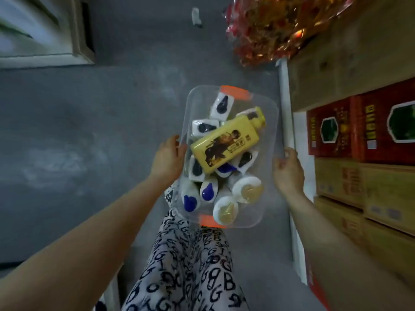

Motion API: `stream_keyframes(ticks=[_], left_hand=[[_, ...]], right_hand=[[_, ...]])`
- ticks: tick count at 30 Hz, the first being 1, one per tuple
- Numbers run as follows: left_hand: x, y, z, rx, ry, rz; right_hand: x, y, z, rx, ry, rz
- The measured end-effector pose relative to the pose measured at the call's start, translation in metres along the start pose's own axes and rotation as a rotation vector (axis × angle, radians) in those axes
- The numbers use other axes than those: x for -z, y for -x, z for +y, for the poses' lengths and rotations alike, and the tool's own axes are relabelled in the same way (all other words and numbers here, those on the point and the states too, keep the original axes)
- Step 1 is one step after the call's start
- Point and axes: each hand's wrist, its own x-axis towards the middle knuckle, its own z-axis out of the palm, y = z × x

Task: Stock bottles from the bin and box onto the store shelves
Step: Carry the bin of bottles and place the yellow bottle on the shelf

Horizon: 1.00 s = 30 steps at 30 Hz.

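Left of the clear plastic bin with orange handles, the left hand holds the bin's side wall. Inside the bin, a big flat yellow plastic bottle lies on top of many small white plastic bottles with blue, black and gold tops. Its long side slants, and its cap points away and to the right. Right of the bin, the right hand grips the other wall. Further right of the bin stand a white metal shelf post and red cardboard boxes. I think the right hand is nearer the shelf, so it could lift the yellow bottle.
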Motion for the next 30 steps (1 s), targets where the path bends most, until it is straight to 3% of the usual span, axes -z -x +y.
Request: stream_keyframes(ticks=[9,18,30], left_hand=[[-0.045,-0.044,-0.028,0.046,0.075,0.102],[-0.053,-0.05,-0.033,0.041,0.198,0.153],[0.009,0.027,-0.05,0.179,0.333,0.313]], right_hand=[[-0.045,-0.028,0.022,-0.067,-0.109,-0.119],[-0.068,-0.036,0.015,-0.226,-0.28,0.025],[-0.042,0.017,-0.041,-0.048,-0.112,-0.04]])
